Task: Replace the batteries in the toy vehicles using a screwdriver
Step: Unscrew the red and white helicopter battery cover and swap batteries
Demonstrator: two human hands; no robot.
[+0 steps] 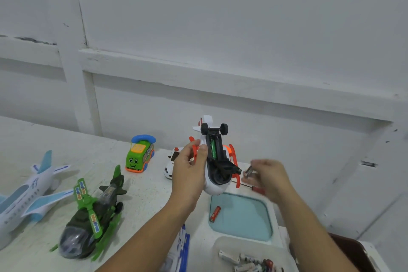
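The left hand (pixel 189 168) holds the white-and-orange toy helicopter (pixel 207 174) belly-up at mid-frame, its grip curled round the body with the thumb by the open battery bay, where a green battery (pixel 213 150) sits. To the right, the blurred right hand (pixel 271 176) has its grip pinched on a dark battery (pixel 249 171). Just below it a red-handled screwdriver (pixel 258 189) lies on the white desk (pixel 143 194). A teal tray (pixel 242 223) below holds a red battery (pixel 215 214). A white tray (pixel 220 243) at the bottom edge holds more batteries (pixel 249 264). At left stand a green helicopter (pixel 92 216), whose blade stickers are too blurred to read, a white-and-blue airplane (pixel 24 201), a green bus (pixel 139 154) and a white car (pixel 169 166). A white panelled wall (pixel 220 28) fills the upper frame.
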